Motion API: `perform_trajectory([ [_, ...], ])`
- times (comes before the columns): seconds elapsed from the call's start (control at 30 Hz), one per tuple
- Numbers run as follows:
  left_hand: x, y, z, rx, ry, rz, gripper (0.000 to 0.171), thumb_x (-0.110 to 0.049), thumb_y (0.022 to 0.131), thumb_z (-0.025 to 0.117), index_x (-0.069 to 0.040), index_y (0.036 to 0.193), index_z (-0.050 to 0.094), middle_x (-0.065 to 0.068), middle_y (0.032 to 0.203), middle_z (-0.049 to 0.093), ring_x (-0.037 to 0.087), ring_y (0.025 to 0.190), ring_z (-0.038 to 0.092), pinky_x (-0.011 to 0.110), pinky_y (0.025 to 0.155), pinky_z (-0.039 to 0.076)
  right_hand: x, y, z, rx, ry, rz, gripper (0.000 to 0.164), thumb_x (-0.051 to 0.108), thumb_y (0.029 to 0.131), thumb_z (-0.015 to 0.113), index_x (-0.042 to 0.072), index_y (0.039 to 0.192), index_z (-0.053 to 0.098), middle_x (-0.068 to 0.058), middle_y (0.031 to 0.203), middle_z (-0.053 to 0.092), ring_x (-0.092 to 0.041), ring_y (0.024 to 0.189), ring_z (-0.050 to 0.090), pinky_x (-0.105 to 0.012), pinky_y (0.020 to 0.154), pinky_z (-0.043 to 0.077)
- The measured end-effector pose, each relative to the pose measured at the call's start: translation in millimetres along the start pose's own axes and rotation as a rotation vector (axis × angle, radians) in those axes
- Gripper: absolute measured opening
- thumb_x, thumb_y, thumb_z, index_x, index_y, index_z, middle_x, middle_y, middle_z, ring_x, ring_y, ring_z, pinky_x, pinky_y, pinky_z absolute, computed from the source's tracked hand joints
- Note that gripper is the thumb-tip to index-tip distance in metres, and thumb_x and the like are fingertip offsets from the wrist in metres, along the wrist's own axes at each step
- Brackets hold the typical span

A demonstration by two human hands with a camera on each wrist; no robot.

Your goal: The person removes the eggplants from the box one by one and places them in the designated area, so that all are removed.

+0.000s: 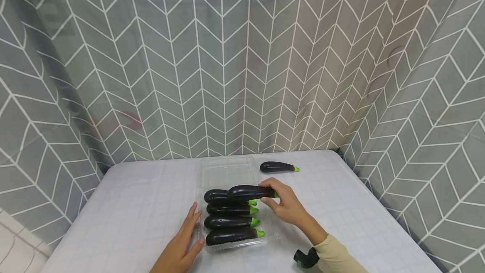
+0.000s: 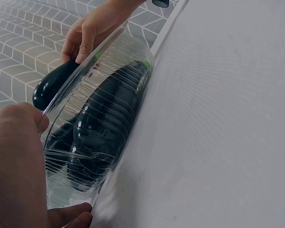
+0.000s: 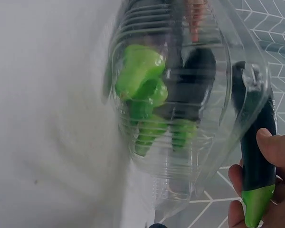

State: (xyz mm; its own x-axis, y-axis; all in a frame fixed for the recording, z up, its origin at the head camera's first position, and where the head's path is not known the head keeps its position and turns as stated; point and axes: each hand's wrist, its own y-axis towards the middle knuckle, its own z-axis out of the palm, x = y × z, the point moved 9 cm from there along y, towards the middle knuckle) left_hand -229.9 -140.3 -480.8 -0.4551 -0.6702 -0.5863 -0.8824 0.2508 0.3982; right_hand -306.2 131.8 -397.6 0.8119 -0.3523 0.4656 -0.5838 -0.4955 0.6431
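My right hand (image 1: 283, 202) pinches a dark eggplant (image 1: 246, 192) near its green stem end, above the far part of a clear plastic clamshell box (image 1: 231, 246). In the right wrist view the thumb and fingers grip this eggplant (image 3: 256, 161) just outside the box wall. Several more eggplants (image 1: 229, 222) lie side by side in the box, green stems to the right. My left hand (image 1: 182, 239) rests against the box's left side with fingers spread; in the left wrist view its thumb (image 2: 40, 118) is at the rim.
Another eggplant (image 1: 278, 167) lies on the white cloth-covered table (image 1: 144, 205) beyond the box. The box's transparent lid (image 1: 227, 172) lies folded back at the far side. A black device (image 1: 306, 258) is by the right sleeve. Patterned curtains (image 1: 235, 62) enclose the table.
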Motion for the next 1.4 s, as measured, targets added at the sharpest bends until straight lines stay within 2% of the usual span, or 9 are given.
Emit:
perform_trajectory([
  [0.17,-1.2,-0.3,-0.1,-0.008,-0.012,0.012,0.062,-0.028,0.104,0.062,-0.002,0.157,0.04,0.015,0.169,0.024,0.028,0.132,0.058,0.054,0.105,0.048,-6.1,0.2,-5.3,-0.008,-0.031,0.038,0.039,-0.004,0.088,0.08,0.005,0.123,0.066,-0.001,0.116,0.07,-0.017,0.101,0.067,-0.035,0.082,0.058],
  [0.37,-0.9,-0.4,-0.5,0.007,-0.005,-0.003,0.064,-0.028,0.104,0.062,-0.003,0.158,0.039,0.013,0.17,0.023,0.028,0.137,0.053,0.055,0.107,0.045,-14.5,-0.4,-11.8,-0.025,-0.036,0.089,0.039,-0.004,0.086,0.082,0.007,0.122,0.069,0.001,0.115,0.07,-0.015,0.099,0.066,-0.032,0.079,0.056],
  [0.7,1.7,-1.5,1.2,0.016,-0.019,-0.022,0.064,-0.03,0.104,0.062,-0.003,0.158,0.039,0.013,0.17,0.023,0.028,0.134,0.056,0.055,0.106,0.046,-21.1,-3.3,-25.0,-0.078,-0.072,0.094,0.037,0.001,0.085,0.084,0.007,0.119,0.071,0.0,0.115,0.072,-0.017,0.101,0.067,-0.034,0.081,0.055],
  [0.9,3.4,-1.0,1.5,0.001,-0.015,-0.003,0.066,-0.028,0.103,0.064,-0.004,0.159,0.039,0.012,0.171,0.023,0.026,0.132,0.058,0.053,0.105,0.048,-25.6,-4.4,-33.9,-0.098,-0.078,0.106,0.036,0.002,0.086,0.083,0.009,0.119,0.072,0.001,0.112,0.072,-0.014,0.092,0.064,-0.032,0.075,0.054],
  [1.07,1.9,-0.3,1.1,-0.004,-0.004,0.015,0.065,-0.027,0.103,0.064,-0.003,0.159,0.039,0.012,0.171,0.023,0.027,0.132,0.058,0.054,0.105,0.048,-27.9,-6.1,-41.1,-0.12,-0.103,0.093,0.036,0.002,0.084,0.084,0.01,0.117,0.072,0.002,0.111,0.072,-0.014,0.091,0.063,-0.033,0.075,0.052],
  [1.23,0.9,-0.2,0.8,0.005,-0.004,0.002,0.064,-0.029,0.104,0.061,-0.004,0.159,0.038,0.011,0.171,0.022,0.027,0.132,0.058,0.053,0.105,0.048,-31.5,-6.8,-45.9,-0.127,-0.13,0.093,0.037,0.001,0.082,0.086,0.01,0.115,0.073,0.003,0.109,0.071,-0.014,0.09,0.062,-0.033,0.075,0.051],
  [1.4,0.8,-0.9,0.4,0.004,-0.005,0.002,0.064,-0.028,0.104,0.062,-0.004,0.159,0.039,0.012,0.171,0.022,0.026,0.13,0.059,0.053,0.105,0.049,-37.2,-6.8,-50.6,-0.13,-0.13,0.116,0.036,0.003,0.082,0.086,0.011,0.114,0.073,0.004,0.107,0.071,-0.013,0.083,0.058,-0.031,0.069,0.049],
])
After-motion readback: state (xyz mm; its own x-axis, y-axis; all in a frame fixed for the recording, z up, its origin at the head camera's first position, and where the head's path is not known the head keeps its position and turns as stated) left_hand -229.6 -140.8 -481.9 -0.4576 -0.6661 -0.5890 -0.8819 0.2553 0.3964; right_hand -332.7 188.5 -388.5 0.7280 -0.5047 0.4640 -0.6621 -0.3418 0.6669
